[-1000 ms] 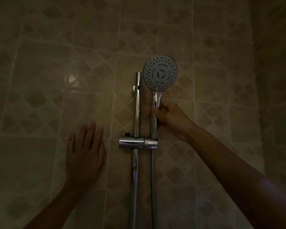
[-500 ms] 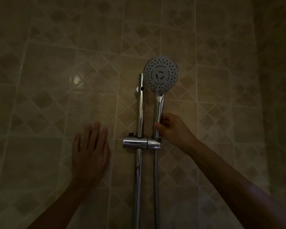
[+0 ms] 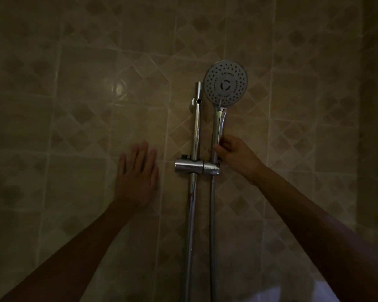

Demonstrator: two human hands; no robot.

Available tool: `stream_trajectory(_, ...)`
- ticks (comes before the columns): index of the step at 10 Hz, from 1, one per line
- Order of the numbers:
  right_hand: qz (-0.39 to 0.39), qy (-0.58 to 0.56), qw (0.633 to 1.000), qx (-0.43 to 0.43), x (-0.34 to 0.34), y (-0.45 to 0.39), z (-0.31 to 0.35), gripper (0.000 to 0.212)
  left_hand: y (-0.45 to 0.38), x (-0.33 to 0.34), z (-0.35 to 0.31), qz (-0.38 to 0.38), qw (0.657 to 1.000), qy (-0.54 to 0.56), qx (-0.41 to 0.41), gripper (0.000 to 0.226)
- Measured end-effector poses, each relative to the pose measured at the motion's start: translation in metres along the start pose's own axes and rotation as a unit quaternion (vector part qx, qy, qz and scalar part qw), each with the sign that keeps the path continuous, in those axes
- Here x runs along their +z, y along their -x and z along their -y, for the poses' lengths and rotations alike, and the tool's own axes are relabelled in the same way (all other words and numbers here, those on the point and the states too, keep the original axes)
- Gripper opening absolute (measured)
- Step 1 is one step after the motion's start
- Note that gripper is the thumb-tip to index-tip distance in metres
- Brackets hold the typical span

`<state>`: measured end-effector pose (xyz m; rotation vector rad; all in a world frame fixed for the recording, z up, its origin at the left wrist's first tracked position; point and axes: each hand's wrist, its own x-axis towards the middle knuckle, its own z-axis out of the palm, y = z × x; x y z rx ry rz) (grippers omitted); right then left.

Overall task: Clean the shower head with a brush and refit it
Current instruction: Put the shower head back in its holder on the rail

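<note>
Five fingers (image 3: 222, 147) around shower head (image 3: 225, 83) handle

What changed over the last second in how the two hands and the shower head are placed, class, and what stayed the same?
The right hand slid down the shower head's handle toward the holder, keeping its grip. The left hand stayed flat on the tiled wall. The shower head stayed in the holder on the rail, hose hanging below.
</note>
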<state>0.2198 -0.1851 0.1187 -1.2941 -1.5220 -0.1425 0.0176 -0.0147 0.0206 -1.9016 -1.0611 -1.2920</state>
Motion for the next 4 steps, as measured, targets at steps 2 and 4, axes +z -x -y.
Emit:
stream_trajectory(2,0.082,0.011,0.995,0.048,-0.005,0.025,0.013,0.014,-0.006,-0.053,0.008,0.206,0.977,0.041,0.021,0.072)
stream_trajectory(4,0.100,0.081,0.992,0.018,-0.004,0.062,0.006,0.012,0.024,-0.112,-0.014,0.246,0.964,0.032,-0.094,0.029)
